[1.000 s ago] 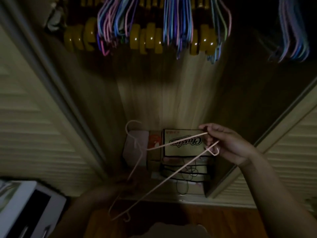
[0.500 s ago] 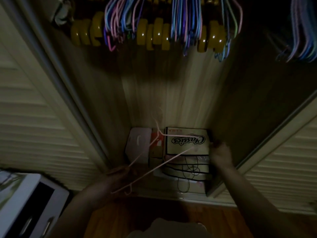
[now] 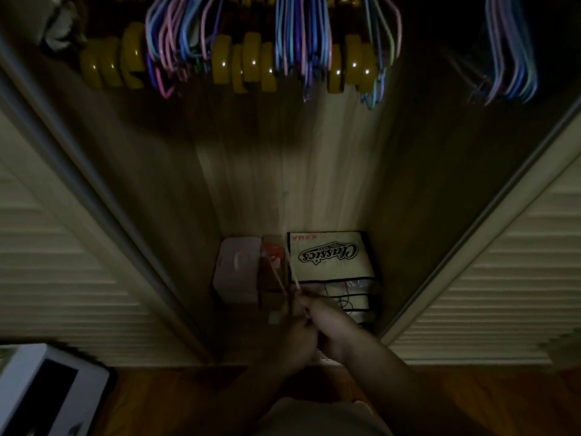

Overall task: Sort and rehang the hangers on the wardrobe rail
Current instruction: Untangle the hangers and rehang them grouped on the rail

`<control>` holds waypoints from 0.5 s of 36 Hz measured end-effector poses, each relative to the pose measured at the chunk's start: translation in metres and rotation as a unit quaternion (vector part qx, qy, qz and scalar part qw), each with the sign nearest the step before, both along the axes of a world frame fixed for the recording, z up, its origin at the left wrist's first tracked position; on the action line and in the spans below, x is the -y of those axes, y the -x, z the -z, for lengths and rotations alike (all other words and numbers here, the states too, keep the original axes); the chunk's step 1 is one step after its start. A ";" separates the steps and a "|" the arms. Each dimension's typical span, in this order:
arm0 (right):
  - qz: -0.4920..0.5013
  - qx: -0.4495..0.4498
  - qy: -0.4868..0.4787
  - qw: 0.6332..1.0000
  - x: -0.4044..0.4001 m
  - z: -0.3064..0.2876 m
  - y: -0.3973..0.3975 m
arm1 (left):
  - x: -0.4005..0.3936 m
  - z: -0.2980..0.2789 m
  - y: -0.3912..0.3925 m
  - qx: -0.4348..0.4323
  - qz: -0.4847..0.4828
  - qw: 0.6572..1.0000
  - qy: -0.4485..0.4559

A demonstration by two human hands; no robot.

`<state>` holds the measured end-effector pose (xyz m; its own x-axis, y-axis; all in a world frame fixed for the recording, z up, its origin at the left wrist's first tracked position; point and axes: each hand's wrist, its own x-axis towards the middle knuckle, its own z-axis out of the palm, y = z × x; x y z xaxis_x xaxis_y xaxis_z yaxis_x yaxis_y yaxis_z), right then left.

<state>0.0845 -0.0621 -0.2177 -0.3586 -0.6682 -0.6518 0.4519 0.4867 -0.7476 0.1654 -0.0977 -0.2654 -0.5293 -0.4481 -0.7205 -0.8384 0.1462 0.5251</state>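
A thin pale pink hanger [image 3: 284, 273] shows edge-on as two slim bars rising from my hands, low in the open wardrobe. My left hand [image 3: 290, 341] and my right hand [image 3: 330, 328] are pressed close together, both gripping the hanger; the frame is dark and blurred, so finger detail is unclear. Overhead hang several thin blue, purple and pink wire hangers [image 3: 301, 36] mixed with chunky yellow hangers [image 3: 248, 62]. Another bunch of thin hangers [image 3: 509, 51] hangs at the upper right.
On the wardrobe floor stand a box lettered "Classics" [image 3: 328, 256], a pale pink box [image 3: 237, 272] and a brown box [image 3: 272, 269]. Louvred doors [image 3: 490, 269] flank the opening on both sides. A white appliance [image 3: 44, 391] sits at lower left on the wooden floor.
My hands, wide apart with the pink hanger stretched flat between them, have come together at the centre. The hanger has swung edge-on and now points up from both hands.
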 end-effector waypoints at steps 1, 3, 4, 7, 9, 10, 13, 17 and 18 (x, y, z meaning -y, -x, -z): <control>0.020 -0.014 -0.006 1.000 0.000 0.001 0.002 | 0.006 0.008 -0.015 -0.107 -0.059 0.992 -0.038; 0.061 -0.044 -0.016 0.997 -0.002 0.002 0.009 | 0.005 -0.006 -0.002 -0.220 -0.109 0.966 -0.077; 0.074 -0.055 -0.016 0.996 -0.002 0.003 0.013 | 0.008 -0.007 -0.004 -0.266 -0.086 0.958 -0.070; 0.095 -0.082 -0.010 0.992 -0.005 0.000 0.021 | 0.005 -0.012 0.008 -0.357 -0.006 0.933 -0.038; 0.109 -0.099 -0.008 0.989 -0.011 -0.003 0.031 | 0.006 -0.021 0.007 -0.383 0.041 0.923 -0.027; 0.114 -0.117 -0.008 0.987 -0.014 -0.006 0.039 | 0.006 -0.028 0.006 -0.366 0.069 0.928 -0.015; 0.128 -0.188 -0.023 0.973 -0.025 -0.020 0.067 | 0.012 -0.032 0.002 -0.334 0.105 0.937 0.011; 0.142 -0.337 -0.063 0.928 -0.042 -0.066 0.111 | 0.047 -0.063 0.013 -0.342 0.077 0.933 0.079; 0.143 -0.378 -0.067 0.912 -0.045 -0.085 0.121 | 0.059 -0.081 0.020 -0.349 0.065 0.927 0.118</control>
